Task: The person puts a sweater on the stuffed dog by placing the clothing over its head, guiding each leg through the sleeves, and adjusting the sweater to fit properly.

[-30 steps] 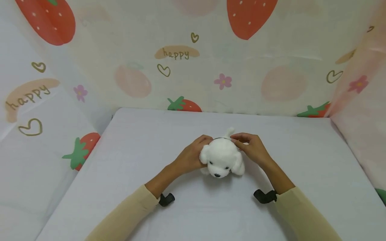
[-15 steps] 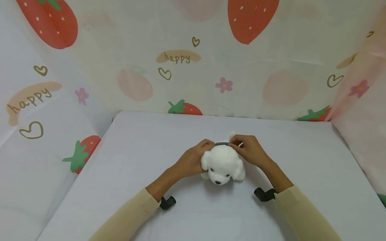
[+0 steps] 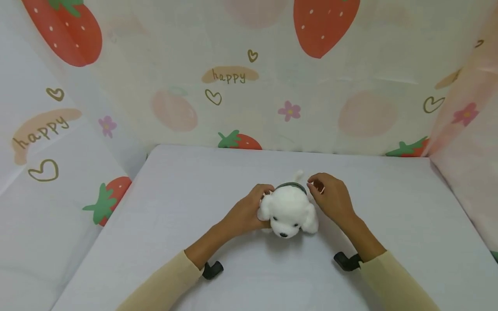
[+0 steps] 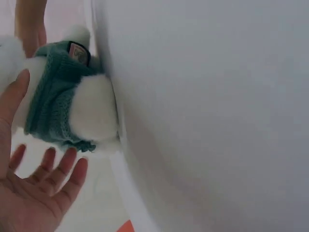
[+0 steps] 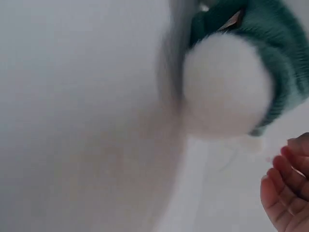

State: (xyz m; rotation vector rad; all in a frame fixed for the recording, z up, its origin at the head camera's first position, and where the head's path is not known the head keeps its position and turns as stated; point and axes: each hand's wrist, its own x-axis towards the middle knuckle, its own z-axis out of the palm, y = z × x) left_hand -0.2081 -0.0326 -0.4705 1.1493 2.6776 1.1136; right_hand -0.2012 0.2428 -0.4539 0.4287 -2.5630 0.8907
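Note:
A white plush dog (image 3: 288, 211) stands on the table, its face toward me. It wears a knitted green sweater (image 4: 55, 96) with a small patch; from above, only the sweater's edge shows behind the head. My left hand (image 3: 249, 211) is at the dog's left-of-view side, thumb near the ear and neck. In the left wrist view its fingers (image 4: 72, 183) spread loosely beside the sweater. On the other side, my right hand (image 3: 330, 194) is just off the dog's back, fingers loosely bent with nothing between them. The right wrist view shows the dog's white rounded rear (image 5: 224, 87).
A white cloth covers the table (image 3: 194, 172). Behind it hangs a backdrop (image 3: 323, 86) printed with strawberries, hearts and flowers, and similar sheets line both sides. Black wrist mounts (image 3: 213, 270) stick out from the beige sleeves (image 3: 163, 280).
My right hand, which pinched the sweater's edge behind the dog's head, has let go and moved slightly right. The left hand stays at the dog's side. The head view has tilted up a little.

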